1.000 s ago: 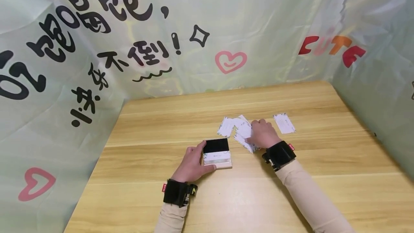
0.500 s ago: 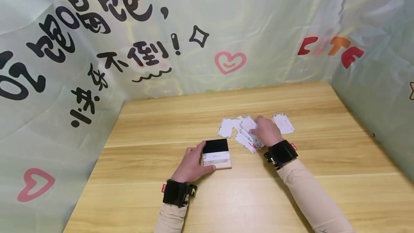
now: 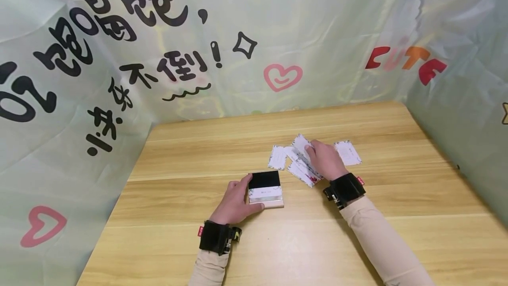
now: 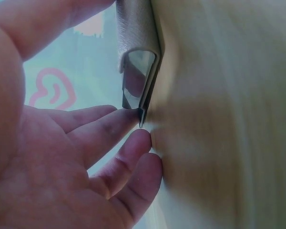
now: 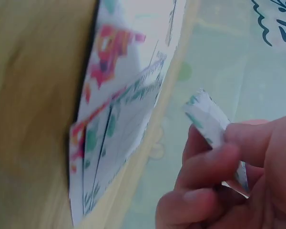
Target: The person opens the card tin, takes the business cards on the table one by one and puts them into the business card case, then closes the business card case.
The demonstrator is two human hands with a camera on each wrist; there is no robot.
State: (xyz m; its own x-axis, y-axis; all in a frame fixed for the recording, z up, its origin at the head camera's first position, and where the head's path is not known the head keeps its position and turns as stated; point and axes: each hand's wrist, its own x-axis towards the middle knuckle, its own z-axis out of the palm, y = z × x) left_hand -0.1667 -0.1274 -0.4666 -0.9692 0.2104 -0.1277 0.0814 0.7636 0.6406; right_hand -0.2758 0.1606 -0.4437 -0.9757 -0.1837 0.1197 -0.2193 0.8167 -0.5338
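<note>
A card case (image 3: 265,179) with a black inner flap and a pale front edge lies open on the table, a stack of white cards inside. My left hand (image 3: 230,202) holds it by its left side, thumb at the near edge and fingers at the far corner. In the left wrist view, the case (image 4: 139,26) shows its folded end. My right hand (image 3: 326,159) pinches a white leaf-bordered card (image 5: 209,114) between thumb and fingers, above a loose pile of cards (image 3: 300,174). Red flowers show on one of the pile's cards in the right wrist view.
One single card (image 3: 348,153) lies right of the right hand, and another card (image 3: 277,158) lies at the pile's left. The wooden table (image 3: 190,158) meets a printed fabric wall (image 3: 333,56) at the back and sides.
My right hand has lifted a card from the pile and tilted it upward and away, baring red-patterned cards beneath. The left hand and the case have stayed put.
</note>
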